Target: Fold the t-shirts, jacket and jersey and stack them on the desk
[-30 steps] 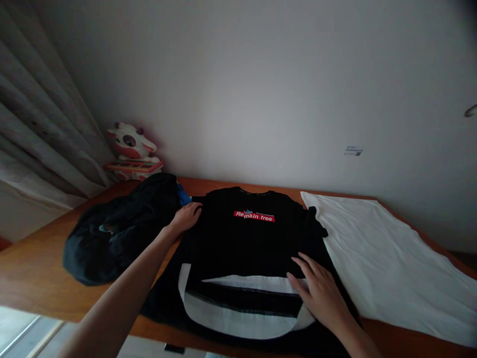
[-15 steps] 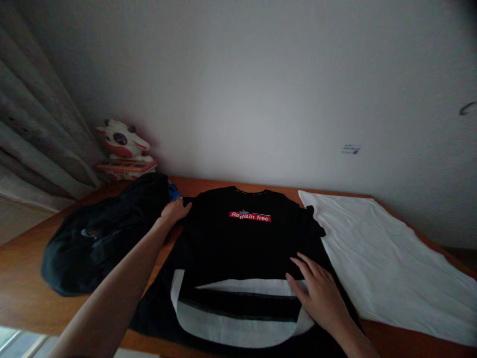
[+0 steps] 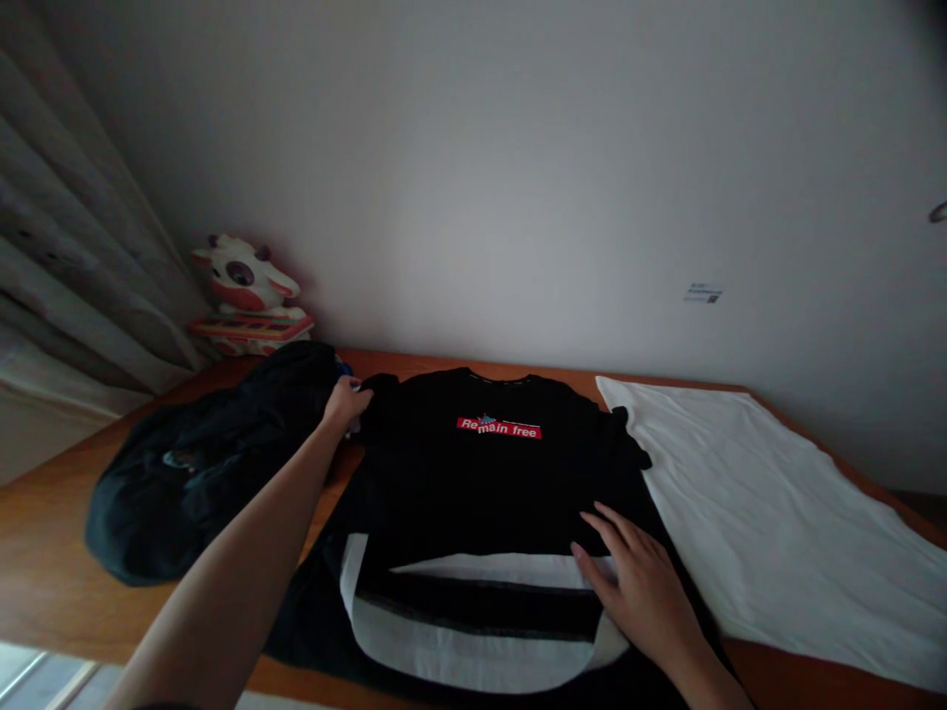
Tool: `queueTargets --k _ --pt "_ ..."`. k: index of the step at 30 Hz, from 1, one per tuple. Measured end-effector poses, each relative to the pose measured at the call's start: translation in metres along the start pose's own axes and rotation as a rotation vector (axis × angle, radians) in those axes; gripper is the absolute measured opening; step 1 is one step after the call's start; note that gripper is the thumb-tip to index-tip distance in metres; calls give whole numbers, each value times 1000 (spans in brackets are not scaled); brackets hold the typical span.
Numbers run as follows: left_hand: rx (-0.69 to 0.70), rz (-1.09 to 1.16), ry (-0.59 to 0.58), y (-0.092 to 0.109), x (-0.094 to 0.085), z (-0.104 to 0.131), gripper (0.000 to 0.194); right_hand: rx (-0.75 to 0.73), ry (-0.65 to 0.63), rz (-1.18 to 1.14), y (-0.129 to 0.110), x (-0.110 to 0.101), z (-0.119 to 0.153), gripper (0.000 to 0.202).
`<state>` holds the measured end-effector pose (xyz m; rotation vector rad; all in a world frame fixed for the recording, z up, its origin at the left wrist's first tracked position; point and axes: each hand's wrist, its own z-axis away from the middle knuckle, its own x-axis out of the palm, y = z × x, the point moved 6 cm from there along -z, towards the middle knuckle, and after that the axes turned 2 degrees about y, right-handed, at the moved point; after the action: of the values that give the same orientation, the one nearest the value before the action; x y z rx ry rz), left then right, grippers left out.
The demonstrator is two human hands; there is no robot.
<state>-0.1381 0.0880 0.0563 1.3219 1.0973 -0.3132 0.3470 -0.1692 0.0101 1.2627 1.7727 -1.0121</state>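
Now I'm holding the black shirt sleeve [image 3: 381, 396] higher than before, left hand [image 3: 346, 404] pinching it, right hand [image 3: 634, 577] resting spread-fingered at the white hem [image 3: 473, 661].

Shirt [image 3: 488, 483]: looked matt, cloth
Table [image 3: 44, 552]: seemed smooth wood, slightly glossy
Toy [image 3: 250, 294]: looked like smooth plastic
Wall [image 3: 488, 177]: was matt

Left arm [image 3: 248, 547] outstretched, left fingers [image 3: 361, 399] pinched, right fingers [image 3: 608, 532] spread, palm down.
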Motion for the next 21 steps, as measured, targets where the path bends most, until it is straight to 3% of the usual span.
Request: queueTargets --k 4,7,10,14,16,18,21 --pt "30 -33 -2 -2 -5 8 55 4 -14 -5 0 0 0 46" --pt "98 -31 -7 8 -10 13 47 5 -11 -2 0 -1 0 45" --pt "188 -8 -3 32 -12 23 37 -3 -3 -2 -2 -2 -1 45" --pt "545 249 -140 79 -5 67 56 -1 -7 -5 -1 0 -1 45" --pt "758 301 -190 89 -6 99 60 8 -18 -17 0 1 0 44" --pt "908 194 -194 84 -7 127 55 19 -41 -39 3 0 -1 43" --pt "1036 1 -266 59 -2 152 55 47 -123 -74 4 -1 -12 40"
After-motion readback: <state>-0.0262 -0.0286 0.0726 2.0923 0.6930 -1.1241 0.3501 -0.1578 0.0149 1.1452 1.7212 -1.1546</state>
